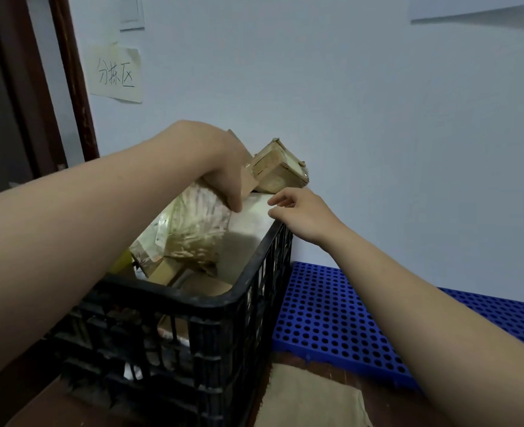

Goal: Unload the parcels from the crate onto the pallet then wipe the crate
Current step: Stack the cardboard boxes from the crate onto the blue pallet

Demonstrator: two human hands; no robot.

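Observation:
A black slatted crate (223,306) stands in front of me, filled with parcels. My left hand (223,171) grips a brown cardboard parcel (247,177) at the top of the pile. Below that hand lies a yellowish plastic-wrapped parcel (189,235). A taped cardboard box (277,169) sits tilted at the crate's far end. A flat white parcel (251,229) leans along the crate's right side. My right hand (297,214) hovers over the crate's far right corner with fingers loosely curled, holding nothing. The blue perforated pallet (331,318) lies on the floor to the right.
A beige cloth (310,399) lies on the brown floor in front of the pallet. The pale wall stands close behind the crate, with a handwritten paper note (115,73) on it. A dark door frame (69,87) runs up the left.

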